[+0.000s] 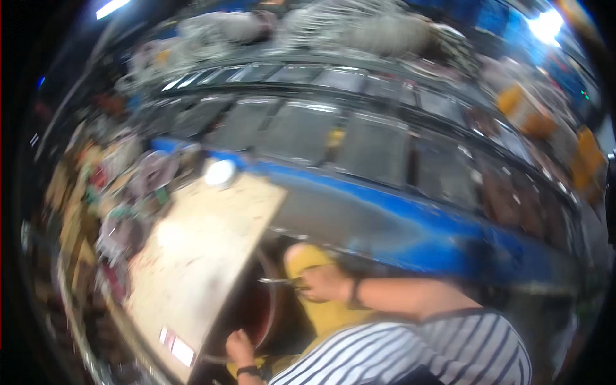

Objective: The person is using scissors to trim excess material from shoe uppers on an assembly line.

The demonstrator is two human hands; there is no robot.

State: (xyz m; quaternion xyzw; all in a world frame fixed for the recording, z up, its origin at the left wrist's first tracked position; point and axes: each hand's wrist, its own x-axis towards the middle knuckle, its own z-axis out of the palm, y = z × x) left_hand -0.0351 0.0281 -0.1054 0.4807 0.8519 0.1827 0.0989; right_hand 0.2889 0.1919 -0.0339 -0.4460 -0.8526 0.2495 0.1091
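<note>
My right hand (326,283) is closed around a thin metal tool (276,280), whose bright shaft points left over a round bin. Blur hides the tool's exact kind. Below and to the left, my left hand (240,348) is curled closed at the near side of the bin, beside the edge of a pale board; whatever its fingers hold, if anything, cannot be made out. The bin (272,307) has a dark reddish inside and stands between my hands, partly under the board's edge. Dark bands circle both my wrists.
The pale board (199,250) lies at the left, with a white round object (220,172) at its far end and a phone-like item (177,346) near its front. A blue-edged machine (410,218) with rows of dark panels crosses ahead. Bundled greyish material (122,231) piles up at far left.
</note>
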